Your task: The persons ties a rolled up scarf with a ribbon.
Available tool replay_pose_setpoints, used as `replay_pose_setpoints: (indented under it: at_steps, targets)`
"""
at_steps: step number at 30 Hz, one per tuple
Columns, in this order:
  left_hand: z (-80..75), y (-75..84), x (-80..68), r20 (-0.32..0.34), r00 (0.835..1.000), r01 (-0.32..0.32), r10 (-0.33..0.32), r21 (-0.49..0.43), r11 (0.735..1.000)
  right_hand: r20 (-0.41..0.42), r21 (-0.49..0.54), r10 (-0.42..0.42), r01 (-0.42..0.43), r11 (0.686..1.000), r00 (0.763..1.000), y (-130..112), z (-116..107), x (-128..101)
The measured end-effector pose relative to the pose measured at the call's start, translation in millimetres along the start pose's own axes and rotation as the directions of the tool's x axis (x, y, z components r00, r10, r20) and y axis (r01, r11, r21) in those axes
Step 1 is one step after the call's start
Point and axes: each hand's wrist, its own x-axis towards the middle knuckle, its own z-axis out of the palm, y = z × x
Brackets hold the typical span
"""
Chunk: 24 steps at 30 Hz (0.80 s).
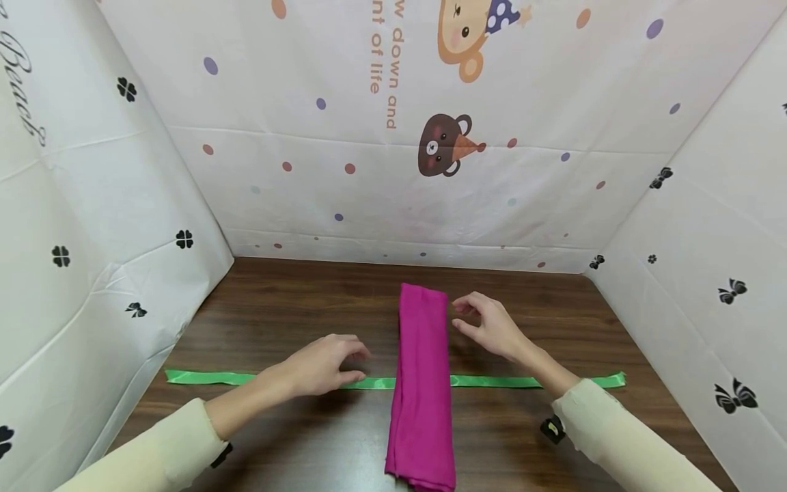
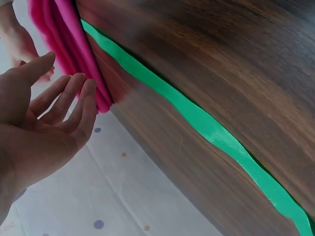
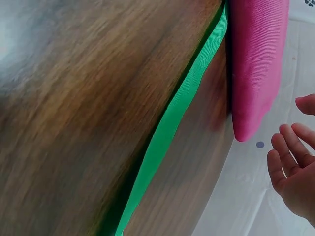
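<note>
Cloth axis: the folded magenta cloth (image 1: 421,383) lies with its long axis from 12 o'clock to 6 o'clock in the head view, one narrow end toward the back wall, the other toward the person.
Cloth look: a long, narrow, flat bundle of bright magenta fabric; the left wrist view shows several stacked layers along its edge (image 2: 74,59), the right wrist view a smooth, fine-ribbed top and a rounded far end (image 3: 256,64).
Cloth place: near the middle of the desk (image 1: 295,301), lying across the green ribbon.
Ribbon axis: the green ribbon (image 1: 209,377) runs from 9 o'clock to 3 o'clock, flat on the desk, passing under the cloth at a right angle.
Ribbon look: shiny, thin, bright green, slightly wavy along its run (image 2: 211,130) (image 3: 172,123).
Left hand: the left hand (image 1: 322,365) is at 9 o'clock of the cloth, just above the ribbon, fingers loosely spread and lightly bent, holding nothing; whether it touches the ribbon cannot be told.
Right hand: the right hand (image 1: 488,326) is at 2 o'clock of the cloth, near its far end, fingers relaxed and slightly curled, holding nothing, apart from the cloth.
Surroundings: white paper walls (image 1: 510,205) with dots and cartoon bears stand around the desk.
</note>
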Motion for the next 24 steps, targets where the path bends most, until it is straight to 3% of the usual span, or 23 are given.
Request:
replay_pose_setpoints:
  at_steps: [24]
  targets:
    - [-16.5,-11.0,-12.4,0.011,1.000,-0.005,0.003,0.117,0.993,0.019,-0.074,-0.077,0.078,0.994,0.997,-1,-20,-18]
